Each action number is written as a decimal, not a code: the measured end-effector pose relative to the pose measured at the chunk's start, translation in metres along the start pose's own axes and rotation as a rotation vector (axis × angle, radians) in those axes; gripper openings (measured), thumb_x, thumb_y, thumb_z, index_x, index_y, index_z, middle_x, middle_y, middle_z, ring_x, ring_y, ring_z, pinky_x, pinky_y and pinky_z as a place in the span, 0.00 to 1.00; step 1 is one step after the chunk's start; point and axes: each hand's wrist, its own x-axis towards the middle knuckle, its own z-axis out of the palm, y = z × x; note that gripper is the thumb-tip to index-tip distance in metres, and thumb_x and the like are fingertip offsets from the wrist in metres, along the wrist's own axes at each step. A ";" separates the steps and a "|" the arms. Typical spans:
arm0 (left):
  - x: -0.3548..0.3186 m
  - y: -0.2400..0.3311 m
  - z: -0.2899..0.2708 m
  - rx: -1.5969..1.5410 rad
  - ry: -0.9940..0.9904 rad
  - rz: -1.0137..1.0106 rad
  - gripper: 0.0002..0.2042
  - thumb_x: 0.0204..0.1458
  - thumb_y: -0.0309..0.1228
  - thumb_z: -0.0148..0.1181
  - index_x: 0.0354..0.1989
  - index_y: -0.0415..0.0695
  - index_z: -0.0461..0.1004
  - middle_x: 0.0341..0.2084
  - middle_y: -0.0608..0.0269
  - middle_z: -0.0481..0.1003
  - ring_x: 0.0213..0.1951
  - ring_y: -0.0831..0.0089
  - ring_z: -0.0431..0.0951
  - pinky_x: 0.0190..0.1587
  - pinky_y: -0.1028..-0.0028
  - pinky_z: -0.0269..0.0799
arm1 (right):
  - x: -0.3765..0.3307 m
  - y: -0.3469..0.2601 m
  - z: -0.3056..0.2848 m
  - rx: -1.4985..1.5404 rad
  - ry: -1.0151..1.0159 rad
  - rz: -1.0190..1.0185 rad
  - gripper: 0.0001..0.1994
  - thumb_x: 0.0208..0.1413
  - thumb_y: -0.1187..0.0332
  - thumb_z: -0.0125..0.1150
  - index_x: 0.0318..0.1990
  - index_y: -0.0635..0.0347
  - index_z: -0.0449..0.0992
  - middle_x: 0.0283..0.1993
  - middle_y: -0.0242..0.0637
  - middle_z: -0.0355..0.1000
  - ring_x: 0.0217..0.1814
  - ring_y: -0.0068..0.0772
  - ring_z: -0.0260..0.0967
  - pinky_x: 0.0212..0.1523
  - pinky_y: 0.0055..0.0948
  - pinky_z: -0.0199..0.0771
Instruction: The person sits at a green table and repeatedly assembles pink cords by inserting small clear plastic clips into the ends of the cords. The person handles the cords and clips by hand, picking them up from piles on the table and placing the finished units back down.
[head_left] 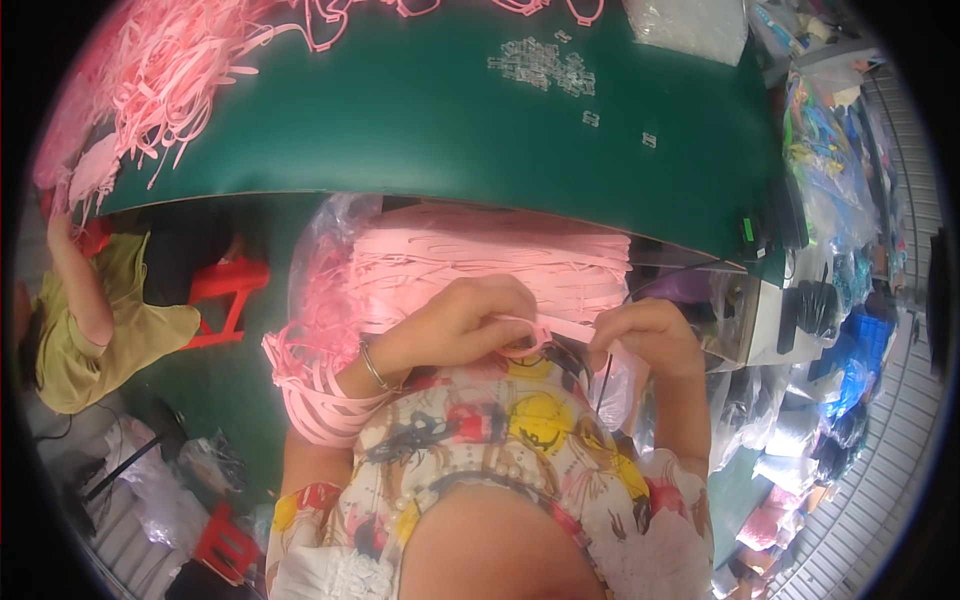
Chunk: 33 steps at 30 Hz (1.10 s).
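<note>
A flat pink strap (pixel 568 327) stretches between my two hands close to my body, with a small loop in it. My left hand (pixel 468 318) is closed, pinching the strap at the loop; a small fitting seems to sit there, too small to make out. My right hand (pixel 648 332) has its fingers bent and pinched on the strap's other end. Several finished-looking pink loops (pixel 318 405) hang over my left forearm beside a metal bangle (pixel 374 366). Just beyond my hands lies a thick bundle of pink straps (pixel 490 250), partly in clear plastic (pixel 325 235).
A green table (pixel 400 120) curves ahead, bearing a pile of pink straps (pixel 170 80), small clear sliders (pixel 545 68) and a plastic-wrapped white block (pixel 690 25). At left a person (pixel 90 320) sits near a red stool (pixel 225 290). Bagged goods (pixel 840 180) crowd the right.
</note>
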 end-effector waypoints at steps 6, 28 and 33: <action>-0.015 0.015 -0.011 -0.134 0.120 -0.084 0.07 0.55 0.25 0.55 0.39 0.36 0.76 0.33 0.59 0.76 0.36 0.73 0.76 0.40 0.75 0.72 | 0.031 0.013 0.008 -0.262 -0.002 -0.247 0.06 0.53 0.76 0.57 0.37 0.67 0.78 0.33 0.39 0.74 0.36 0.27 0.69 0.37 0.26 0.68; -0.039 0.032 -0.027 -0.626 0.150 -0.360 0.09 0.59 0.31 0.51 0.36 0.39 0.74 0.27 0.71 0.73 0.29 0.85 0.71 0.31 0.83 0.67 | 0.065 0.042 0.029 0.086 -0.033 0.195 0.13 0.57 0.63 0.55 0.30 0.66 0.76 0.22 0.26 0.66 0.23 0.13 0.55 0.25 0.17 0.56; -0.039 0.030 -0.027 -0.648 0.153 -0.451 0.08 0.56 0.31 0.52 0.36 0.38 0.74 0.27 0.68 0.72 0.31 0.81 0.70 0.36 0.80 0.64 | 0.065 0.045 0.030 0.036 0.030 0.185 0.12 0.57 0.63 0.55 0.33 0.65 0.77 0.24 0.26 0.68 0.24 0.13 0.59 0.25 0.17 0.57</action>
